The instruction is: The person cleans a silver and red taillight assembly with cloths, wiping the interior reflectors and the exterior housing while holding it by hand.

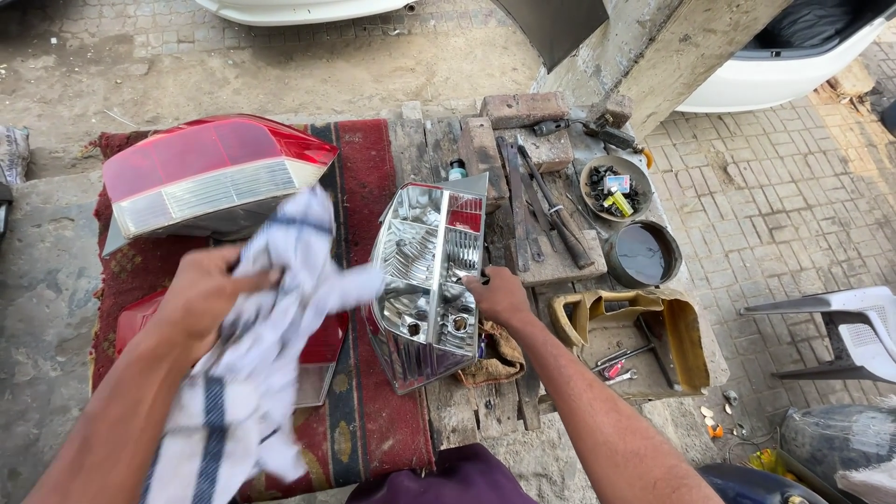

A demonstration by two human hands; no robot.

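— What were the hands doing?

— The left hand was closed around a white cloth with dark blue stripes, bunched in the fist, with the loose end hanging down over the forearm toward the near edge. The right hand had its fingers curled on the right edge of a tail lamp, gripping it and holding it propped up on its side.

— How did that lamp look?

— It had a clear lens over shiny chrome reflector ribs, a small red patch at its far right corner, and two round bulb holes near its lower end. It stood about mid-scene, at the right edge of a red patterned rug spread over a rough wooden table, with a brown rag just beside its near end.

— Anything else on the left?

— A second, larger lamp with a red top and a clear ribbed band lay on the far left of the rug. Another red lens showed partly under the cloth.

— Any packages or labels?

— In a round bowl on the far right lay small dark parts, a small yellow packet and a little blue and white one; the print was too small to tell. A round tin of dark liquid sat just near it, and a small bottle with a teal cap stood behind the held lamp.
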